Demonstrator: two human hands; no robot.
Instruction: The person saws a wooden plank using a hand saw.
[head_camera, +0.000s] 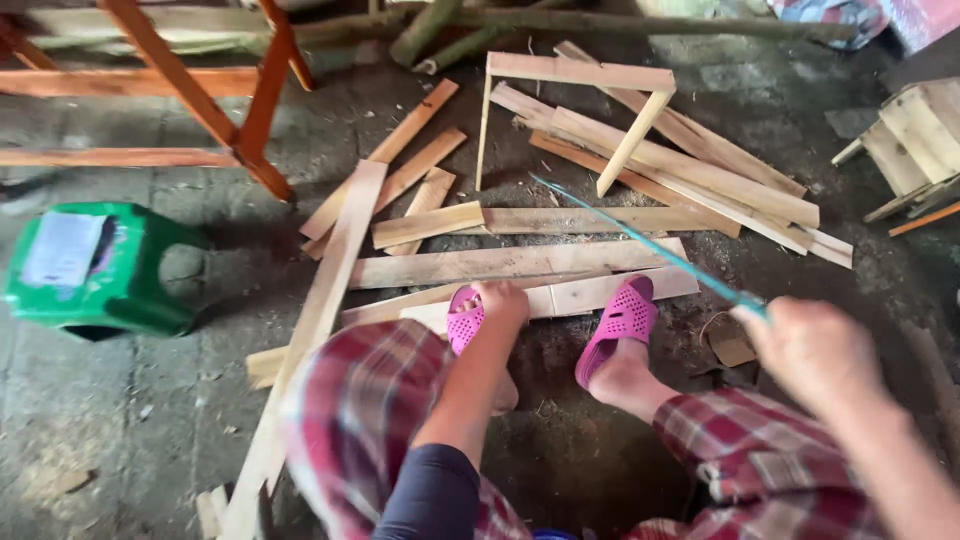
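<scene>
Left hand (500, 300) is reaching down between the knees, fingers curling over the near edge of a pale wooden slat (560, 297) lying flat on the concrete floor (90, 420); it is grasping the slat. Two pink slippers (622, 322) are pressing on that same slat, one just left of the hand, one to its right.

Right hand (808, 350) is hovering well right of the left, clenched around the handle end of a thin teal saw blade (640, 240) (handle itself hidden in the fist). The blade is slanting up and away from this hand, toward the left, passing above the slats.

Beyond the left hand, more slats are lying in a loose heap (660, 160), some crossing. Far left of it, a green plastic stool (100, 265) is sitting on the floor; orange-painted wooden legs (250, 110) are standing beyond that.
</scene>
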